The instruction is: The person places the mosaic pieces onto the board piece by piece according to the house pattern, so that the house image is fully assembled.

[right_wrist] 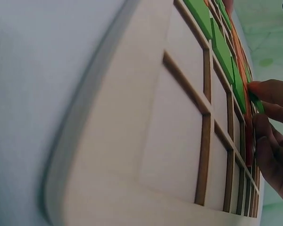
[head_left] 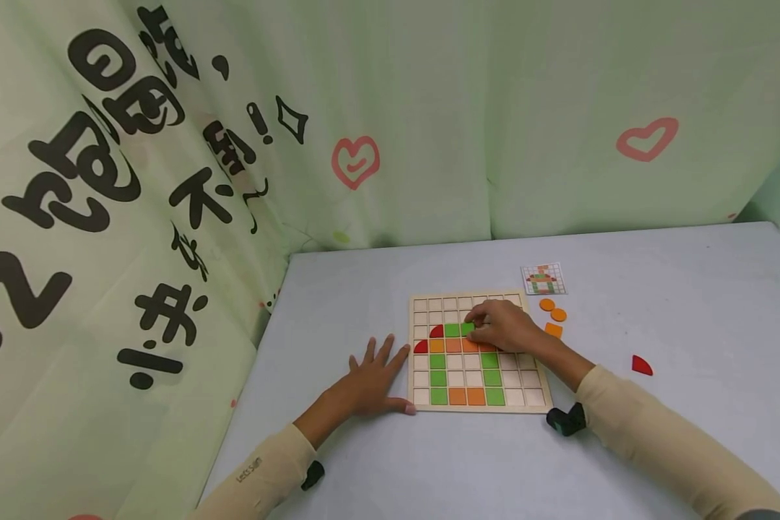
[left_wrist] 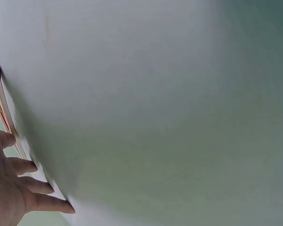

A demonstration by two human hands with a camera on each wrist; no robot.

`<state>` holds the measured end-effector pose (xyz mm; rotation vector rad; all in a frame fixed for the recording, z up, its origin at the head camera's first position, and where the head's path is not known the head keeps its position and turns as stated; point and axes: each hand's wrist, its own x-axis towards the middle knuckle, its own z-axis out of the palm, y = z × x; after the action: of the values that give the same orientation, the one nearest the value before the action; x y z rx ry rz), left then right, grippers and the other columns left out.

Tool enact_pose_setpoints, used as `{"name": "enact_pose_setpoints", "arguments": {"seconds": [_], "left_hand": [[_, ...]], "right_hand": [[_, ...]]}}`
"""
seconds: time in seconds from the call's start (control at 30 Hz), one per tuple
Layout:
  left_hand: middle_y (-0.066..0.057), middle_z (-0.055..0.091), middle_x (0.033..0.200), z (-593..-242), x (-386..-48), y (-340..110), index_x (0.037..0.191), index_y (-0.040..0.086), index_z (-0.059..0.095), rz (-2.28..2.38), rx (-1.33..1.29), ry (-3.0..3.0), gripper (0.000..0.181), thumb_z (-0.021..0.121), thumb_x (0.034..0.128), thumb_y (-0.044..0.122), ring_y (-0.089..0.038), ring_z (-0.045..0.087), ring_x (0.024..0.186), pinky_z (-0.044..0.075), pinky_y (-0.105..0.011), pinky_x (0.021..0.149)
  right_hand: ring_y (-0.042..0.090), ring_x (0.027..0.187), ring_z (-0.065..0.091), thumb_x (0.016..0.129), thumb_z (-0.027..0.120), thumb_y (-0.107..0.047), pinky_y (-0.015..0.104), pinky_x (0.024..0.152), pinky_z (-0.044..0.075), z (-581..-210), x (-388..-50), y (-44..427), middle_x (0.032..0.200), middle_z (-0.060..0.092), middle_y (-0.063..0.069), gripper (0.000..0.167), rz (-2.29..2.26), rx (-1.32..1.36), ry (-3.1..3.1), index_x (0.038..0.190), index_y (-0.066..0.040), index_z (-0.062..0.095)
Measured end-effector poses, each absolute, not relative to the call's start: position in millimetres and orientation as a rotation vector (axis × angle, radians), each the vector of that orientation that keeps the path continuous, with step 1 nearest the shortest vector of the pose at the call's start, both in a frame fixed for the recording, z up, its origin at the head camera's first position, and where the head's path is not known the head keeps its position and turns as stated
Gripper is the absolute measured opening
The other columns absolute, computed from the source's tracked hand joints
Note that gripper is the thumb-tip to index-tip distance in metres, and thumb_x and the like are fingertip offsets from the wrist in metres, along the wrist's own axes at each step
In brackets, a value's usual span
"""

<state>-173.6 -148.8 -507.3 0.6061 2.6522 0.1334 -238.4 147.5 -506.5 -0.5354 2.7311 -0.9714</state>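
Note:
A square wooden grid board (head_left: pixel 481 412) lies on the table, partly filled with flat green, orange and red pieces. My right hand (head_left: pixel 503 325) is over its upper middle and pinches a green tile (right_wrist: pixel 256 102) between thumb and fingers, close to the row of green squares (head_left: pixel 452 330). That hand hides the cells to the right of it. With fingers spread, my left hand (head_left: pixel 370 379) rests on the table at the board's left edge, its thumb touching the lower left corner. In the left wrist view only part of the left hand (left_wrist: pixel 9 188) shows.
A small pattern card (head_left: pixel 544 279) lies beyond the board's upper right corner. Below it are orange round pieces (head_left: pixel 558 315) and an orange square (head_left: pixel 554 330). Farther right is a red quarter-round piece (head_left: pixel 641 365). A printed curtain (head_left: pixel 416 144) hangs behind the table.

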Motion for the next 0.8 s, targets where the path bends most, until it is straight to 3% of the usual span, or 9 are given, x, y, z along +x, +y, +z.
{"name": "enact_pose_setpoints", "arguments": {"seconds": [0.53, 0.8], "left_hand": [[-0.013, 0.009, 0.170, -512.1, -175.5, -149.1, 0.162, 0.027, 0.016, 0.123, 0.605, 2.659, 0.112, 0.067, 0.0758, 0.077, -0.048, 0.009, 0.153, 0.025, -0.077, 0.107], [-0.014, 0.009, 0.170, -509.5, -173.8, -148.9, 0.162, 0.025, 0.017, 0.131, 0.594, 2.649, 0.111, 0.067, 0.0766, 0.076, -0.049, 0.009, 0.153, 0.024, -0.076, 0.109]], "right_hand": [[0.023, 0.096, 0.065, 0.087, 0.078, -0.025, 0.042, 0.082, 0.052, -503.7, -239.7, 147.9, 0.101, 0.071, 0.006, 0.031, -0.913, -0.496, 2.739, 0.112, -0.008, 0.074], [0.022, 0.093, 0.064, 0.088, 0.076, -0.023, 0.041, 0.080, 0.052, -502.8, -239.9, 148.4, 0.099, 0.072, 0.006, 0.027, -0.921, -0.482, 2.712, 0.111, -0.008, 0.075]]}}
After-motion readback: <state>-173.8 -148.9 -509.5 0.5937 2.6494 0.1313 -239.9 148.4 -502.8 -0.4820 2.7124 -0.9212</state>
